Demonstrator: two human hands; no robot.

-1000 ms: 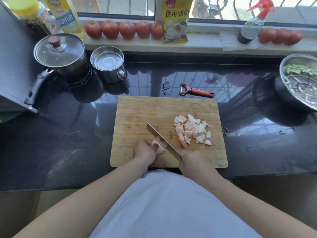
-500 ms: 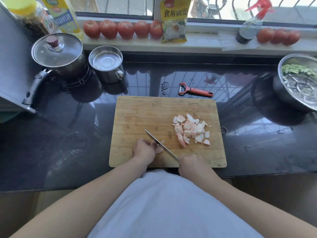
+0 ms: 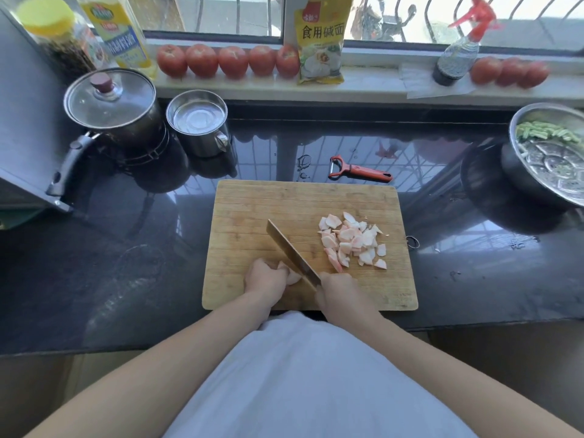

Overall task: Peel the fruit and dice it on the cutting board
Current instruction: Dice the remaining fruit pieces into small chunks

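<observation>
Dark glossy countertop [image 3: 126, 248] under a sunlit window, tomatoes [image 3: 227, 61] lined along the sill. Wooden cutting board [image 3: 252, 210] at centre. Left hand [image 3: 264, 277] curled over the last pale fruit piece [image 3: 294, 278] near the board's 6 o'clock edge, pinning it down. Right hand [image 3: 339, 290] clamped round the handle of the knife [image 3: 292, 253], blade angled toward 11 o'clock, against the piece. Diced fruit [image 3: 350, 241] heaped toward 3 o'clock. Red peeler [image 3: 360, 169] just beyond the 12 o'clock edge.

pale pink fruit pieces [image 3: 350, 240], tan wooden cutting board [image 3: 252, 210], red peeler [image 3: 360, 169].
</observation>
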